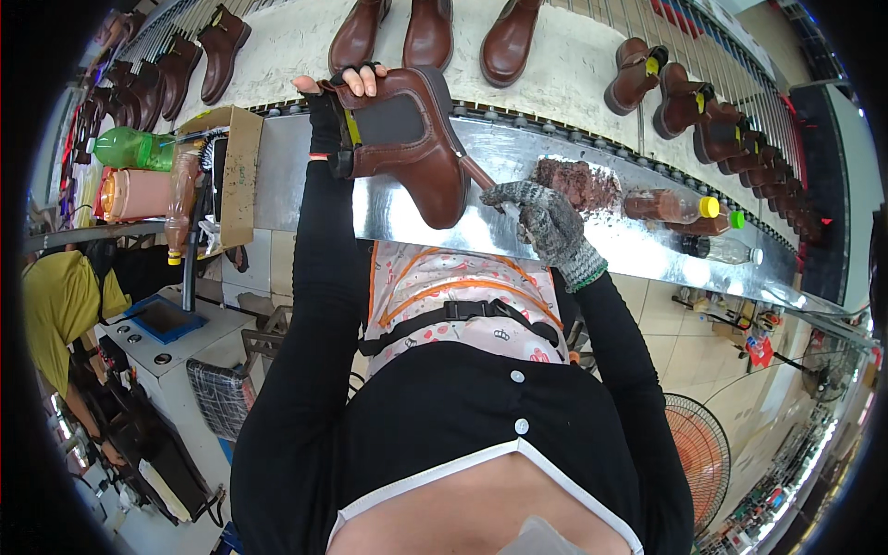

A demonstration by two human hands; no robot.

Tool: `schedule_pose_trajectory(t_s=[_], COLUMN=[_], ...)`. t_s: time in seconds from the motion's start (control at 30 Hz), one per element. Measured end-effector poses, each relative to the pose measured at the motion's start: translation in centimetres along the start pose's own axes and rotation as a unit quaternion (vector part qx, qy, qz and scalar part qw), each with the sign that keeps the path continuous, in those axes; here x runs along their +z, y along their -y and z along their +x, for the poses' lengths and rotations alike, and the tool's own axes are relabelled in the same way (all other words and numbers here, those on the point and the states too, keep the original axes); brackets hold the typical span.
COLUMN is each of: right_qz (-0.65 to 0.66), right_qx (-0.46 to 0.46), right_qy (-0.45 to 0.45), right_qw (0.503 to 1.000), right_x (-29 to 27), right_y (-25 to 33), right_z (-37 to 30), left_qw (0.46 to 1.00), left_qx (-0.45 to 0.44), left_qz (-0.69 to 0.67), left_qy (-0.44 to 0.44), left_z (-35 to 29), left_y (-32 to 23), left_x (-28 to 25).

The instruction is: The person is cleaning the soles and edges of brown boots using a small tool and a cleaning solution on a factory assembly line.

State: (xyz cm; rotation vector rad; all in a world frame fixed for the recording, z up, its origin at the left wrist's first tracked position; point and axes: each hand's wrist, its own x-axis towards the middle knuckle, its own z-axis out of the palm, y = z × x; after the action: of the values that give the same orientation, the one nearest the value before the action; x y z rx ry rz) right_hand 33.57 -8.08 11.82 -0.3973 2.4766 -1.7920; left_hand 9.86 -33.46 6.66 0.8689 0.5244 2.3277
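- Grasping the brown boot [398, 139] by its top opening, my left grip [326, 109] has fingers wrapped over the collar, probably because this leaves the foot part uncovered.
- I hold this boot, my landmark for everything else, in front of me with its toe pointing back toward my body; its sole edge is turned toward my right side, I judge so that my other hand can reach it.
- My right grip [548, 227], in a grey knit glove, is closed around a slim brown tool [476, 173] just right of the boot. Its end seems to touch the sole edge; I cannot tell what kind of tool it is.
- The metal desk [282, 171] is under the boot, likely to catch drips or crumbs.
- A mottled brown pad [578, 183] lies on it right of the boot, near my tool hand, presumably for easy reach.
- Farther right of the boot lie a yellow-capped bottle [671, 205] and a clear bottle [726, 250], perhaps set aside to free the working spot.
- Left of the boot is a cardboard box [242, 176], maybe grouping supplies.
- Beyond the boot, other boots [428, 37] stand upright on a pale surface [578, 79], probably so their leather is not rubbed.
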Motion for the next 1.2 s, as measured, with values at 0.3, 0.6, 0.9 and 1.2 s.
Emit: schedule_pose_trajectory(t_s=[0.3, 0.6, 0.9, 1.2], right_qz=[0.025, 0.035, 0.372, 0.589], right_qx=[0.066, 0.122, 0.181, 0.243], right_qy=[-0.003, -0.017, -0.106, -0.200], right_qw=[0.998, 0.992, 0.904, 0.745], right_x=[0.7, 1.4, 3.1, 3.1], right_y=[-0.8, -2.1, -7.2, -4.7], right_z=[-2.1, -3.3, -5.8, -5.4], left_qw=[0.982, 0.917, 0.850, 0.606], left_qx=[-0.005, -0.005, -0.013, -0.039], left_qz=[0.062, 0.175, 0.291, 0.716], left_qy=[-0.178, -0.358, -0.439, -0.343], left_z=[-0.8, -0.7, -0.1, -0.8], left_y=[-0.8, -1.0, 0.5, 1.4], left_x=[-1.5, -3.7, -5.5, -7.4])
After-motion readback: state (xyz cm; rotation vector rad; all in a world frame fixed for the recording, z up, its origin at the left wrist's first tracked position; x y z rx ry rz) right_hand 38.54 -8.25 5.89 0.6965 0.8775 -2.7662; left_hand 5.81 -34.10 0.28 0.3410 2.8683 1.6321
